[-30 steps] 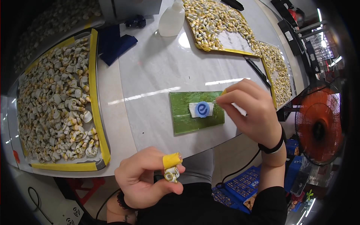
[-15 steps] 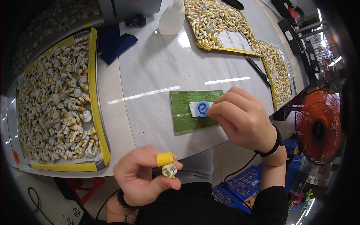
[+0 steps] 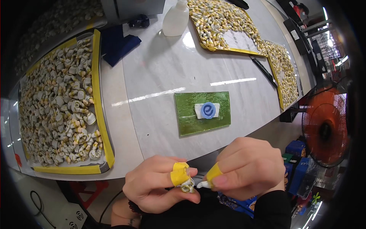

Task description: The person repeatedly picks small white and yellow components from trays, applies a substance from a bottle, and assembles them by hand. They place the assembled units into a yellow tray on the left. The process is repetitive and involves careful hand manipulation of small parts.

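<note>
white coiled piece [image 3: 187, 186]: pinched between thumb and finger, left hand [image 3: 154, 185] | right hand [image 3: 248, 168]: curled nearly closed, gripping small white pointed bit [image 3: 204, 184], just right of coiled piece

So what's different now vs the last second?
The right hand has left the blue disc and come down toward the body, close beside the left hand. A white tip shows at its fingers; can't tell what it is. The left hand shifted slightly right, still pinching the small white piece. No visible letting go. Unchanged: disc on the green board, trays, bottle.
</note>
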Demonstrator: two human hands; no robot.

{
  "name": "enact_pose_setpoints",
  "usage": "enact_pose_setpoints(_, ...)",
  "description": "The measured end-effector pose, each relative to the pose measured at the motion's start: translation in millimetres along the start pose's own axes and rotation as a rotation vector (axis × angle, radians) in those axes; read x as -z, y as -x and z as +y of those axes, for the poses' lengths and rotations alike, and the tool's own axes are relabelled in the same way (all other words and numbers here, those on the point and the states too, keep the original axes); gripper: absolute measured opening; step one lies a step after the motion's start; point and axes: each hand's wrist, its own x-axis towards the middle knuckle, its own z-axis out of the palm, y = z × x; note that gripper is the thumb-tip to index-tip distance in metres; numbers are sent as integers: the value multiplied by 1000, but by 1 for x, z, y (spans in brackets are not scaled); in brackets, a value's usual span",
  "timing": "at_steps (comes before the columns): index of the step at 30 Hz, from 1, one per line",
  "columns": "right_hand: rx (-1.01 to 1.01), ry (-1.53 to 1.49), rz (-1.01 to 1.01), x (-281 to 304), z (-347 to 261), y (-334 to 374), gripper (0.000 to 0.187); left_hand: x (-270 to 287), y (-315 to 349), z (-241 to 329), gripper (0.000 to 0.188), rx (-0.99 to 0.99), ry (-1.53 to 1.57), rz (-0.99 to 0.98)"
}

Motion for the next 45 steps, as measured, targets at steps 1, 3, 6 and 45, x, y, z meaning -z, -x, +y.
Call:
enact_pose_setpoints(1, 18, 13, 27, -5, 2, 1, 23, -2, 0, 2, 36, 9, -9, 9)
enact_pose_setpoints(3, 37, 20, 22, -6, 4, -1, 22, -3, -1, 4, 34, 21, -30, 13)
enact_pose_setpoints(6, 52, 4, -45, -4, 7, -4, 20, -4, -4, 8, 31, 21, -82, 3)
enact_pose_setpoints(45, -395, 1198, -34, 202, 158, -81, 17, 1, -1, 5, 46, 815, 1110, -66)
